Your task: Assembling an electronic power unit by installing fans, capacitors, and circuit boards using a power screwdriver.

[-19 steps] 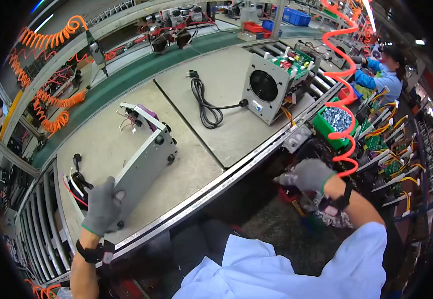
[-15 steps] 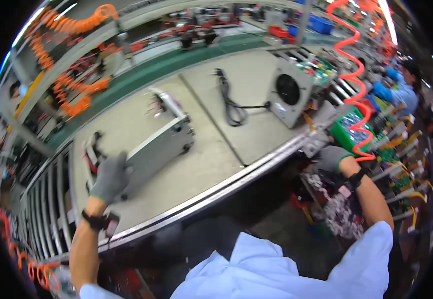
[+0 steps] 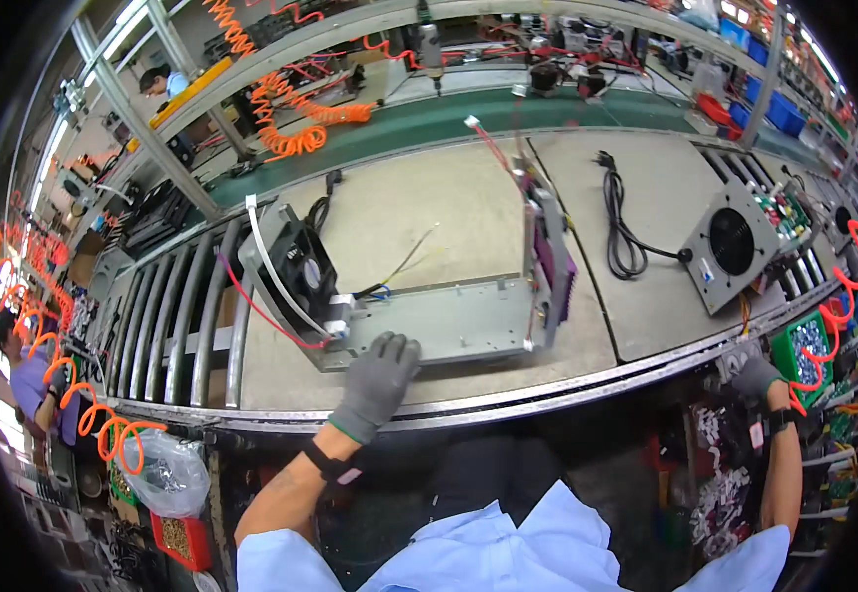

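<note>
A grey metal chassis (image 3: 444, 318) lies on the bench, its flat base facing up. My left hand (image 3: 379, 387), in a grey glove, grips its near edge with the fingers over the rim. At the chassis's left end stands a panel with a black fan (image 3: 306, 271); white and pink wires arch beside it. The right end carries a purple part (image 3: 553, 281) and upright wires with white plugs. My right hand (image 3: 756, 379), also gloved, is low at the far right, by a small grey metal piece (image 3: 738, 359) and the green bin (image 3: 802, 355). Its fingers are mostly hidden.
Right of the chassis lie a black power cord (image 3: 618, 222) and a grey fan panel (image 3: 730, 247) joined to it. Metal rollers (image 3: 187, 316) run off to the left. A red bin (image 3: 180, 538) stands lower left, and orange coiled hoses (image 3: 296, 138) hang behind the bench.
The chassis has gone from tipped up to lying with its base flat, my left hand still at its edge. The view has swung left. My right hand stays by the green bin.
</note>
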`<action>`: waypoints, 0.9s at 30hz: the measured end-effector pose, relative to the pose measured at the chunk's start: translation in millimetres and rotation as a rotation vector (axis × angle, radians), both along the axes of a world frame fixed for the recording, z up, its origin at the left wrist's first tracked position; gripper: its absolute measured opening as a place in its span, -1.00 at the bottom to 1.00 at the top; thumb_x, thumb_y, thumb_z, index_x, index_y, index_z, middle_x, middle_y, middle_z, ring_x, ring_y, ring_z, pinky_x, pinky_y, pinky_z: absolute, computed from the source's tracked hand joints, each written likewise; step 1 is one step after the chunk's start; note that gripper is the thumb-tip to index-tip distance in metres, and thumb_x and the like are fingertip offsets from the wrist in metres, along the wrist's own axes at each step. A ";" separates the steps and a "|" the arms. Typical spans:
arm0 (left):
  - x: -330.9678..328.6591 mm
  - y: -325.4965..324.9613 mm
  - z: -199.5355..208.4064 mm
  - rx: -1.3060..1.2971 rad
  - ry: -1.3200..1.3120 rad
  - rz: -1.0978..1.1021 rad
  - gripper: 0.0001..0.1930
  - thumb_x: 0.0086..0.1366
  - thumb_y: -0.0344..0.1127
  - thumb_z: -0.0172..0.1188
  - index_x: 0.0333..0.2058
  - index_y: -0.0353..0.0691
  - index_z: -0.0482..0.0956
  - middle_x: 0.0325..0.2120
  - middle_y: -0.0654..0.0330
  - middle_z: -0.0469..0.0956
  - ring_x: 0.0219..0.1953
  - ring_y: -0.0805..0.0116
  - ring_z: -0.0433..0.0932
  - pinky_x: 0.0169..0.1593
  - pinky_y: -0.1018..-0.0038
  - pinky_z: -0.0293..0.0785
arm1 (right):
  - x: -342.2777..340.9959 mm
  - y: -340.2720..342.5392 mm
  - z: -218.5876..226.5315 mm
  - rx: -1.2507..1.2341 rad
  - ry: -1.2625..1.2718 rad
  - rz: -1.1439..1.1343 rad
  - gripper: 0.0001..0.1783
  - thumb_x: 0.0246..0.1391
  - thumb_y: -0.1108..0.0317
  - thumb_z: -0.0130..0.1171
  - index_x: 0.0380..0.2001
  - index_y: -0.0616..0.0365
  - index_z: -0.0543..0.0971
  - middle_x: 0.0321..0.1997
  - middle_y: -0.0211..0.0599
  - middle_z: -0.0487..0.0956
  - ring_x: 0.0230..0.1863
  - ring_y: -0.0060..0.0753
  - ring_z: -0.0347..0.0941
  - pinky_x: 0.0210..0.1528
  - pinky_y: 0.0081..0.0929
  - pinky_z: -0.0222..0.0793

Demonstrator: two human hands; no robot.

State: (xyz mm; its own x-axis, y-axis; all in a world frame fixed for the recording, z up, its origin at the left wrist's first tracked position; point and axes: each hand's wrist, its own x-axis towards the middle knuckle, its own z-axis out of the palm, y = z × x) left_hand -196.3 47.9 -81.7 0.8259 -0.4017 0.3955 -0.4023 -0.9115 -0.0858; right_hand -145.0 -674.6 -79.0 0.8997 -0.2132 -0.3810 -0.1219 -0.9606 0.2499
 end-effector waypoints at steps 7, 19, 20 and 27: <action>-5.8 -28.3 -26.3 -0.085 -0.065 0.064 -0.55 0.22 -0.22 0.35 0.07 -0.17 0.55 -0.02 0.02 0.62 0.08 0.01 0.61 -0.07 0.22 0.68 | -10.3 140.1 24.2 0.095 -0.324 0.240 -0.56 0.15 0.05 0.30 -0.05 0.15 0.67 -0.14 -0.02 0.70 -0.03 0.12 0.64 0.03 -0.04 0.55; 4.8 -51.3 39.4 -0.397 -0.203 0.185 -0.60 0.21 -0.23 0.40 -0.03 -0.26 0.56 0.06 -0.08 0.55 0.07 -0.13 0.56 0.06 0.09 0.55 | -49.8 427.8 35.1 0.910 -0.452 0.657 -0.73 0.16 0.14 0.29 -0.20 0.09 0.72 -0.34 -0.10 0.69 -0.29 0.03 0.66 -0.24 -0.09 0.56; -7.5 -48.5 40.2 -0.403 -0.253 0.205 -0.59 0.21 -0.26 0.39 -0.02 -0.29 0.56 0.07 -0.11 0.53 0.09 -0.16 0.53 0.11 0.06 0.52 | -47.1 440.7 37.8 0.941 -0.462 0.661 -0.73 0.18 0.14 0.27 -0.21 0.08 0.72 -0.34 -0.10 0.69 -0.29 0.03 0.66 -0.24 -0.09 0.55; -93.3 8.9 -28.3 -0.597 -0.027 0.584 -0.76 0.25 -0.40 0.25 -0.11 -0.31 0.56 0.06 -0.20 0.52 0.16 -0.25 0.45 0.20 -0.04 0.41 | 15.8 520.8 53.3 1.183 -0.374 0.634 -0.72 0.19 0.15 0.21 -0.30 0.12 0.73 -0.33 -0.04 0.71 -0.26 0.04 0.66 -0.15 -0.07 0.56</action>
State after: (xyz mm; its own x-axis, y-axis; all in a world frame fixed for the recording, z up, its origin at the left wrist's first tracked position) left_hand -289.6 56.8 -110.0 0.8236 0.3714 0.4287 0.1443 -0.8682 0.4748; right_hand -129.2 -153.8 -25.7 0.8077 0.5407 0.2349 0.5302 -0.4921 -0.6905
